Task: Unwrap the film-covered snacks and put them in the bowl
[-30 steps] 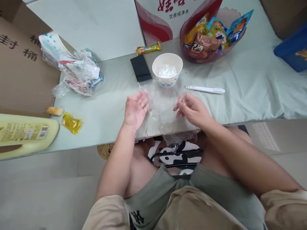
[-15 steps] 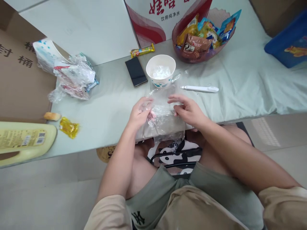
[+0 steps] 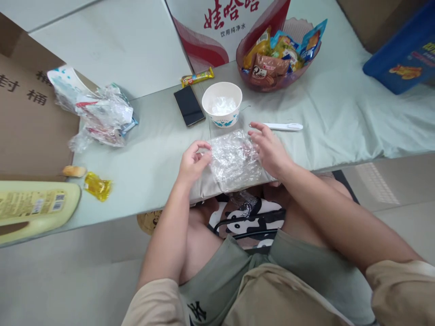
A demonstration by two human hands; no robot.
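Observation:
A crinkled sheet of clear plastic wrap (image 3: 234,158) lies near the table's front edge, between my hands. My left hand (image 3: 194,162) pinches its left edge between thumb and fingers. My right hand (image 3: 270,149) is at the right edge with its fingers apart, the fingertips at or just over the plastic. Just behind the wrap stands a white paper bowl (image 3: 227,121) with a blue pattern, holding more clear plastic. A white pen-like tool (image 3: 283,127) lies just beyond my right hand. Some clear plastic (image 3: 247,203) also hangs below the table edge.
A phone (image 3: 189,106) and a yellow snack packet (image 3: 197,77) lie left of the bowl. Behind stands a pink bowl (image 3: 243,56) of packaged snacks. Crumpled wrappers (image 3: 105,115), a small bread piece (image 3: 74,171), a yellow wrapper (image 3: 97,185) and a yellow-green jug (image 3: 41,206) are at left.
The plastic wrap now lies flatter and more spread out on the table, lower than the bowl. My right hand has opened and shifted slightly; the left stays at the left edge. The view has tilted a little.

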